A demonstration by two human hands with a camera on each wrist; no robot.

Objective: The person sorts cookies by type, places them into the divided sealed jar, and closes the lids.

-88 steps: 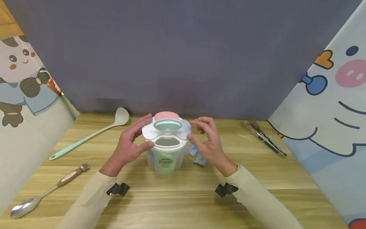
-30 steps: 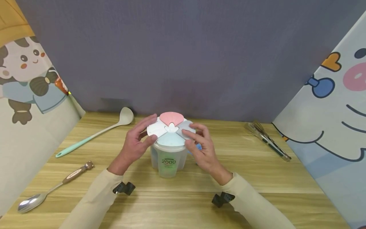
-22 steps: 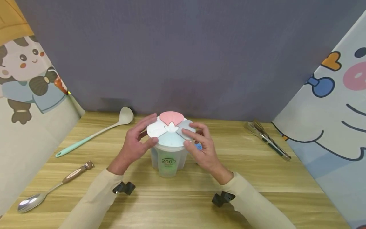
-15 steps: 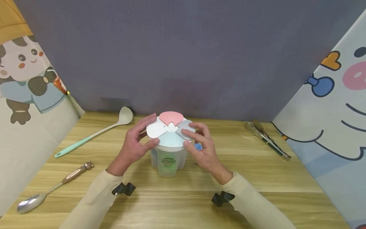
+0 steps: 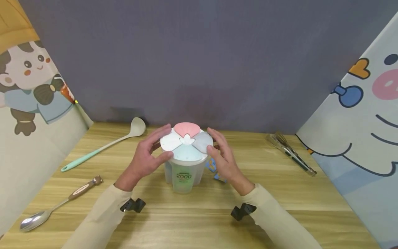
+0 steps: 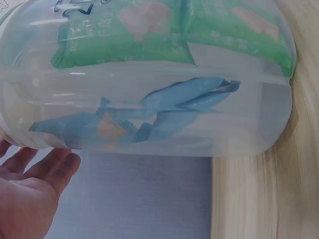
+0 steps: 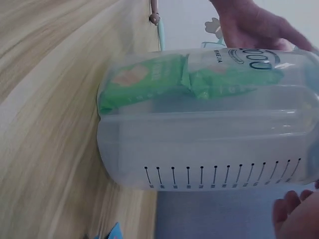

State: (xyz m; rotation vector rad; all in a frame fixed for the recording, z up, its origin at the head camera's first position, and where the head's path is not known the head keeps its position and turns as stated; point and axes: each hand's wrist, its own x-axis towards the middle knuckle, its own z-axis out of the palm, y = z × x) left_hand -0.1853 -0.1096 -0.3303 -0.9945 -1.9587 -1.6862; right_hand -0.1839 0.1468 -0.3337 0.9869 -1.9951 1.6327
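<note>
A translucent storage jar stands upright on the table, with a lid of pink, white, grey and light-blue petal flaps, all lying flat. My left hand holds the lid's left side, thumb at the front rim and fingers toward the back. On the other side my right hand spans the rim, its thumb at the grey flap's edge. Through the jar's wall, green packets show, and blue packets sit in another compartment. Parts of the fingers are hidden behind the lid.
Two blue packets lie beside the jar, partly behind my right hand. At the left are a ladle with a mint handle and a metal spoon with a brown bear handle. Tongs lie at the right.
The light-blue flap, raised at first, now lies flat. My right fingers have moved from the top of the grey flap to the lid's right edge, showing more of the blue packets.
</note>
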